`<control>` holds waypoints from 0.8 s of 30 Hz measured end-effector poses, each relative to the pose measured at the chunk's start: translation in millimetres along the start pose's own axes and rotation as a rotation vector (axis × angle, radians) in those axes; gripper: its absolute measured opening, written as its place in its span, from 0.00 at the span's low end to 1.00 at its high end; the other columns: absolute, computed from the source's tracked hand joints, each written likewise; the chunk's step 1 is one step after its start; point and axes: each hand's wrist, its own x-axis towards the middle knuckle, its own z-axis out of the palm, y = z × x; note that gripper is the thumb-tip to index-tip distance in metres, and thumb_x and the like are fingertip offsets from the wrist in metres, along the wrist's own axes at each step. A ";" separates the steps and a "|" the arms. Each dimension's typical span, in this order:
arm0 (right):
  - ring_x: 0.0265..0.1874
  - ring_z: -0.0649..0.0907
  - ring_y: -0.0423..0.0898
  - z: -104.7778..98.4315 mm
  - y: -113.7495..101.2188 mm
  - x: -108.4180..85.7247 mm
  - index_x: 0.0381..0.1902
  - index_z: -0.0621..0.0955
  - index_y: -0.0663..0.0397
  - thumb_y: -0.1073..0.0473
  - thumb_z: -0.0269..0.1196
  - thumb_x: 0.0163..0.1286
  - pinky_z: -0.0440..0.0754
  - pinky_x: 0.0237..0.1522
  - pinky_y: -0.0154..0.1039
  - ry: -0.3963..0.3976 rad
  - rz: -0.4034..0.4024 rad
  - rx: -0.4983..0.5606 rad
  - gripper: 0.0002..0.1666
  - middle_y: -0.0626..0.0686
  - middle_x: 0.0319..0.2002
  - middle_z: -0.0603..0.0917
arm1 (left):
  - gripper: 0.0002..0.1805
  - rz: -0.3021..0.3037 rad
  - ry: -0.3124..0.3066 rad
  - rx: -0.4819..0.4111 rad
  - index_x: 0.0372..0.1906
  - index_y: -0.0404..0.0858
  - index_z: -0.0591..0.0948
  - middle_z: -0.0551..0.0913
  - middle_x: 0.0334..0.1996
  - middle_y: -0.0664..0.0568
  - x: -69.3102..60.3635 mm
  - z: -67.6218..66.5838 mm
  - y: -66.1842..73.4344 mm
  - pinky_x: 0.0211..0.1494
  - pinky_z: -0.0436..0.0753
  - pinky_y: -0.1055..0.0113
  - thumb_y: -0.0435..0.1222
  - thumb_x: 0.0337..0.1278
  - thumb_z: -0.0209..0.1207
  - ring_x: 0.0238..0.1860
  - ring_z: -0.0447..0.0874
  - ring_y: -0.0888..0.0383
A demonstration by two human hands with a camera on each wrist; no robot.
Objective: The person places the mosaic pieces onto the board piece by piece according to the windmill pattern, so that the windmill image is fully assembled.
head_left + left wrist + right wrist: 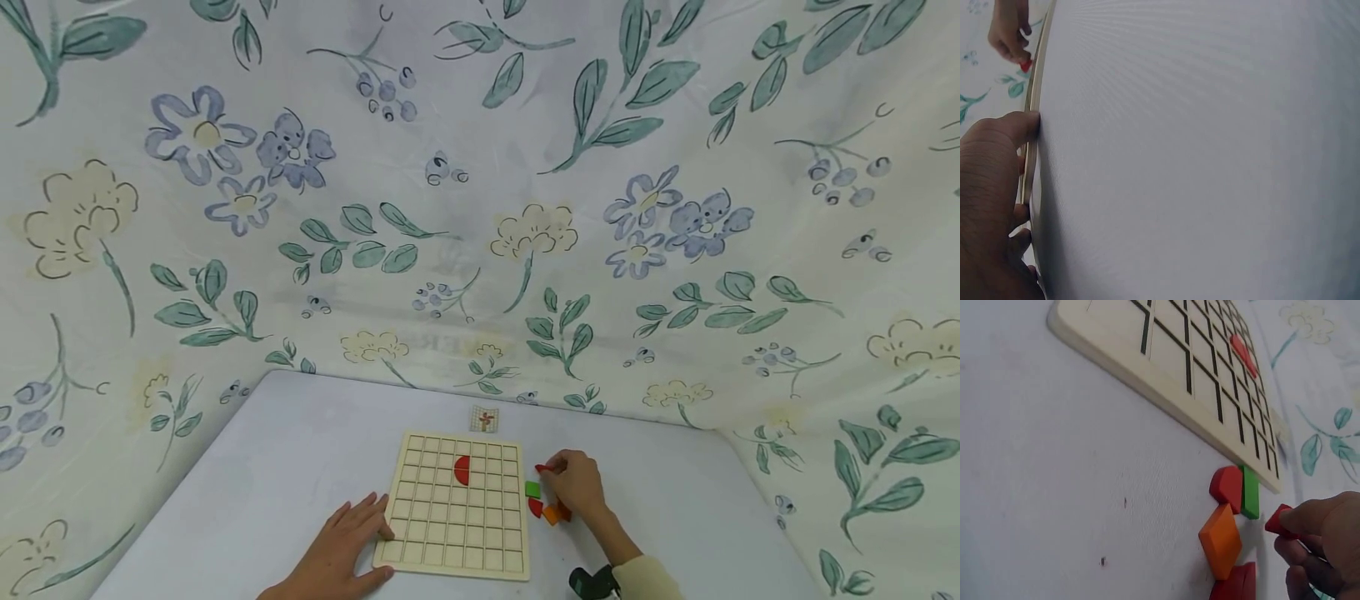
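- The left hand (337, 550) is resting along the left and near edges of a square, pale, wood-like grid board (450, 574), its fingers spread wide, gripping nothing; it is probably steadying the board.
- The right hand (577, 483), beyond the board's right side, is pinching a small glossy red block (1277, 523) narrowly between thumb and fingers; its full shape is being hidden by them.
- Between the right hand and the board, a flat green square block (532, 490), a red round-edged block (535, 507) and an orange diamond-shaped block (552, 516) are lying on the white bench (300, 450).
- Between the hands, a red half-round shape (462, 471) is sitting on the grid.
- The step in hand seems to be picking up a block; the next move is likely calling for turning it to match a cell and lowering it leftward onto the board.
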 end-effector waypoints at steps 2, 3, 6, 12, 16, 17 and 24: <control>0.21 0.75 0.42 1.0 -3.4 0.0 0.32 0.83 0.60 0.65 0.70 0.58 0.76 0.20 0.34 0.007 -0.004 0.018 0.06 0.48 0.23 0.79 | 0.21 0.002 0.002 -0.003 0.41 0.56 0.74 0.70 0.67 0.38 -0.1 -0.1 0.0 0.66 0.57 0.31 0.64 0.53 0.61 0.69 0.63 0.37; 0.21 0.75 0.42 1.7 -4.6 0.2 0.34 0.83 0.60 0.65 0.70 0.58 0.76 0.20 0.34 0.006 -0.011 0.026 0.07 0.48 0.24 0.79 | 0.21 0.003 0.003 -0.004 0.41 0.56 0.74 0.70 0.67 0.38 -0.1 -0.4 0.3 0.66 0.58 0.31 0.64 0.53 0.61 0.69 0.63 0.37; 0.24 0.75 0.42 4.9 -6.5 2.1 0.43 0.84 0.62 0.67 0.67 0.61 0.75 0.22 0.33 -0.004 -0.054 0.042 0.11 0.48 0.27 0.79 | 0.21 0.004 0.006 -0.008 0.41 0.56 0.74 0.70 0.67 0.38 -0.6 -1.1 1.1 0.66 0.58 0.31 0.63 0.53 0.61 0.69 0.63 0.37; 0.26 0.74 0.43 13.7 -9.6 6.2 0.42 0.84 0.59 0.70 0.64 0.63 0.76 0.25 0.35 -0.024 -0.108 0.090 0.09 0.47 0.28 0.78 | 0.21 0.005 0.011 -0.015 0.42 0.56 0.74 0.70 0.67 0.38 -1.3 -0.7 2.1 0.66 0.57 0.32 0.64 0.53 0.60 0.69 0.62 0.37; 0.26 0.77 0.43 17.2 -17.1 5.3 0.38 0.83 0.58 0.67 0.65 0.62 0.79 0.27 0.37 -0.040 -0.089 0.142 0.06 0.46 0.27 0.79 | 0.21 -0.009 -0.007 -0.023 0.42 0.56 0.74 0.69 0.67 0.38 -0.3 -1.3 2.7 0.67 0.56 0.32 0.64 0.53 0.61 0.70 0.61 0.38; 0.27 0.77 0.43 17.4 -19.5 4.8 0.37 0.83 0.58 0.67 0.65 0.62 0.80 0.29 0.37 -0.047 -0.089 0.155 0.05 0.46 0.28 0.80 | 0.21 -0.012 -0.010 -0.024 0.42 0.56 0.74 0.69 0.68 0.38 -0.2 -1.5 2.8 0.67 0.56 0.32 0.63 0.53 0.61 0.70 0.61 0.38; 0.28 0.77 0.44 19.2 -34.1 2.3 0.37 0.83 0.61 0.69 0.64 0.65 0.80 0.29 0.36 -0.111 -0.159 0.203 0.03 0.49 0.29 0.80 | 0.21 -0.013 -0.008 -0.023 0.42 0.55 0.74 0.69 0.68 0.38 -0.9 -2.0 2.9 0.67 0.55 0.33 0.63 0.53 0.62 0.70 0.61 0.38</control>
